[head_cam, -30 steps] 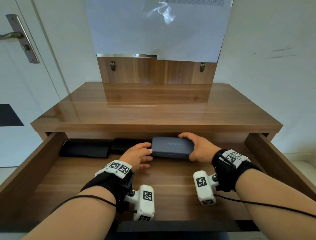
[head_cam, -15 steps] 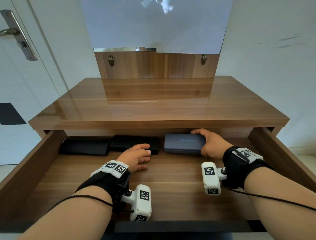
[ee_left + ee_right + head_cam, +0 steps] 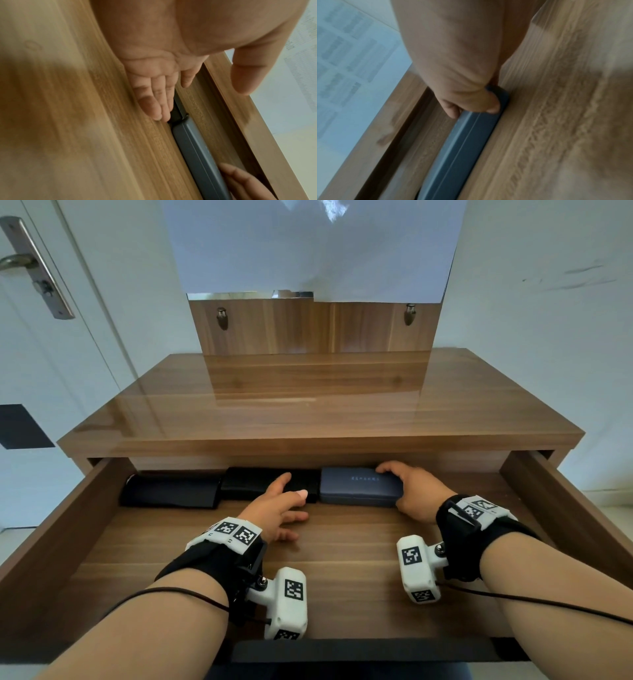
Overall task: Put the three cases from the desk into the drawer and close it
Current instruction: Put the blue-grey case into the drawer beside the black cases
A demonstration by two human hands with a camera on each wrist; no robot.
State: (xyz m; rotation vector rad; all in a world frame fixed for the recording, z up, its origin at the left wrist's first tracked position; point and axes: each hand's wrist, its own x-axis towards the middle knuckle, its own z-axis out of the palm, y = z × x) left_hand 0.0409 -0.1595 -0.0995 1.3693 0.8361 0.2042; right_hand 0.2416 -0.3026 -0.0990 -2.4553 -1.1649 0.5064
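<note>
Three cases lie in a row at the back of the open drawer (image 3: 342, 563): a black case (image 3: 169, 491) at the left, a second black case (image 3: 253, 482) in the middle, and a blue-grey case (image 3: 356, 487) (image 3: 197, 148) (image 3: 462, 142) at the right. My right hand (image 3: 411, 487) grips the blue-grey case at its right end, fingers over its top and thumb (image 3: 491, 106) on its front side. My left hand (image 3: 281, 508) hovers over the drawer floor just in front of the middle case, fingers (image 3: 154, 102) straight and spread, holding nothing.
The desk top (image 3: 318, 405) above the drawer is bare, with a mirror panel (image 3: 315, 326) at its back. The drawer's side walls (image 3: 565, 508) stand at left and right. A white door with a metal handle (image 3: 30, 265) is at the far left.
My right hand has slid the blue-grey case back and down until it lies beside the middle black case. My left hand has let go of it and opened.
</note>
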